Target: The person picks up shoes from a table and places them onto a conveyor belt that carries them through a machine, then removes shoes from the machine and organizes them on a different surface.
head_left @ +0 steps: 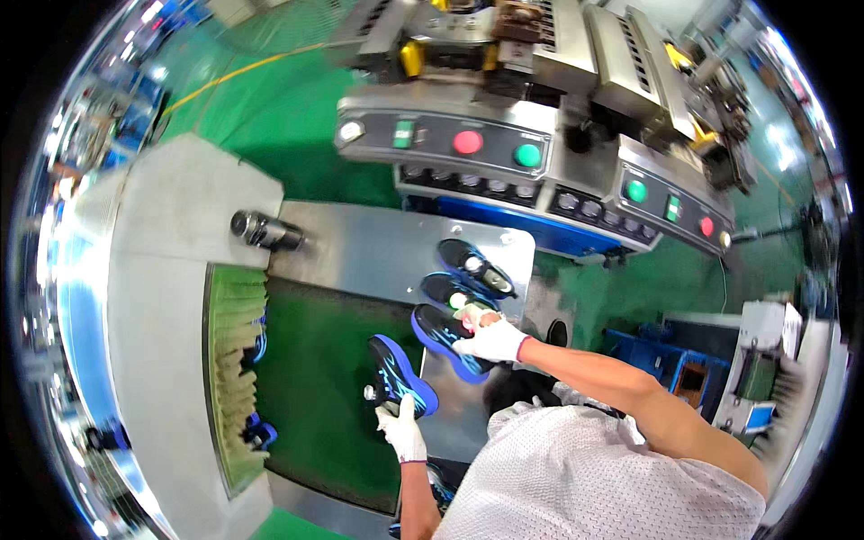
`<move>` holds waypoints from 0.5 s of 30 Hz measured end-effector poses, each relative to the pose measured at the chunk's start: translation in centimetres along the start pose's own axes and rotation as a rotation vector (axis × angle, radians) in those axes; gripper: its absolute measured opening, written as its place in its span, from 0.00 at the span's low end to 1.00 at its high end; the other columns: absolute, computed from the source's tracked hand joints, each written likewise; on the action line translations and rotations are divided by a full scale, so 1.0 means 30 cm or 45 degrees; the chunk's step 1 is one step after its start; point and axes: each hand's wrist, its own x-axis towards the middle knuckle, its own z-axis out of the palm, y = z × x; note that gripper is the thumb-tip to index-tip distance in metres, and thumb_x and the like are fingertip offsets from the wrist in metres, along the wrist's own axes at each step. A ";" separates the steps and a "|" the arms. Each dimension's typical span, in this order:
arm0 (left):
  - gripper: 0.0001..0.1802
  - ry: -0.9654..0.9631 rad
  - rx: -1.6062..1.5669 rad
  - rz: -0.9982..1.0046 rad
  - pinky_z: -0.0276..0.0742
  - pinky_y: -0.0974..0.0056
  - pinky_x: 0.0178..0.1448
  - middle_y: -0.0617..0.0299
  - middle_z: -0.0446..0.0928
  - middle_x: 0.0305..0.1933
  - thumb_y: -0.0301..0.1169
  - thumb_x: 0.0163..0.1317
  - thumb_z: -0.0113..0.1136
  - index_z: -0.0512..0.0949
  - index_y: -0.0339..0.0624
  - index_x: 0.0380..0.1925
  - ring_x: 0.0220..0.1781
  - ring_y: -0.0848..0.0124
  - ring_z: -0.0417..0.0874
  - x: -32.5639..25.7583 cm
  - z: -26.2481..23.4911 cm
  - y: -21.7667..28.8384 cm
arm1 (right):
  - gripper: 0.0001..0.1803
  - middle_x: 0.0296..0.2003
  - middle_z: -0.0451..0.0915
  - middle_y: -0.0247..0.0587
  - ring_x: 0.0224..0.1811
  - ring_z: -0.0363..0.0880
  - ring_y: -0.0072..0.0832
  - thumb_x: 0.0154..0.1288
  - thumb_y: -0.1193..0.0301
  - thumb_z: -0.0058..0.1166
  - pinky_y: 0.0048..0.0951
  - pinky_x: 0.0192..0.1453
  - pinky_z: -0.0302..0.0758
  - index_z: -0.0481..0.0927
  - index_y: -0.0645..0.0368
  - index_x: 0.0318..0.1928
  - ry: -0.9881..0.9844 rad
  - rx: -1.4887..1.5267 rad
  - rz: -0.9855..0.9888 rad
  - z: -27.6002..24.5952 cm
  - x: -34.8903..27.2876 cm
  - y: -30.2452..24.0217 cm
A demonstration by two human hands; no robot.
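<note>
My left hand (402, 434), in a white glove, grips a black sneaker (396, 371) with a blue-violet sole by its heel end, over the green conveyor belt (315, 378). Further right, my right hand (495, 340), gloved too, is closed at the opening of a similar black sneaker (434, 329) above the metal tabletop. Something small and pale shows at its fingertips, too small to name. Just beyond lie another dark sneaker (441, 289) and, behind that, a further one (466, 261) on the metal plate (378, 243).
A pale machine housing (162, 297) stands left, its opening hung with a bristle curtain (236, 378); shoes show partly behind the strips. A dark bottle (267, 231) lies at the plate's left end. Ahead is a machine with a button panel (445, 135). A blue crate (661, 360) sits right.
</note>
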 end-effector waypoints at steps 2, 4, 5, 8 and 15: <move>0.39 -0.154 0.214 -0.016 0.73 0.53 0.67 0.43 0.78 0.60 0.37 0.61 0.73 0.68 0.28 0.67 0.59 0.54 0.80 -0.085 0.024 0.236 | 0.43 0.56 0.80 0.56 0.59 0.81 0.46 0.55 0.50 0.70 0.43 0.64 0.76 0.73 0.61 0.66 0.006 0.170 0.195 -0.149 -0.158 -0.084; 0.41 -0.294 0.362 0.204 0.71 0.54 0.70 0.43 0.75 0.65 0.36 0.61 0.73 0.66 0.29 0.69 0.64 0.54 0.77 -0.190 0.025 0.333 | 0.43 0.56 0.80 0.55 0.60 0.80 0.44 0.56 0.50 0.71 0.40 0.67 0.75 0.73 0.61 0.66 0.259 0.305 0.048 -0.157 -0.335 -0.019; 0.42 -0.409 0.408 0.309 0.70 0.54 0.70 0.43 0.74 0.66 0.36 0.60 0.73 0.65 0.30 0.70 0.65 0.54 0.76 -0.239 0.043 0.373 | 0.41 0.57 0.79 0.55 0.60 0.80 0.45 0.57 0.50 0.70 0.40 0.66 0.75 0.74 0.61 0.65 0.386 0.347 0.019 -0.191 -0.422 -0.019; 0.44 -0.696 0.498 0.448 0.67 0.54 0.73 0.43 0.71 0.70 0.36 0.61 0.72 0.63 0.29 0.72 0.67 0.54 0.74 -0.432 0.234 0.503 | 0.37 0.55 0.79 0.46 0.48 0.82 0.32 0.59 0.53 0.71 0.35 0.50 0.81 0.75 0.58 0.63 0.695 0.702 0.293 -0.265 -0.659 0.041; 0.45 -1.428 1.083 0.827 0.70 0.51 0.70 0.37 0.76 0.65 0.45 0.61 0.73 0.65 0.26 0.70 0.64 0.48 0.78 -0.772 0.471 0.658 | 0.36 0.52 0.80 0.45 0.43 0.83 0.29 0.57 0.55 0.73 0.33 0.48 0.82 0.78 0.59 0.62 1.498 1.221 0.800 -0.339 -1.336 -0.064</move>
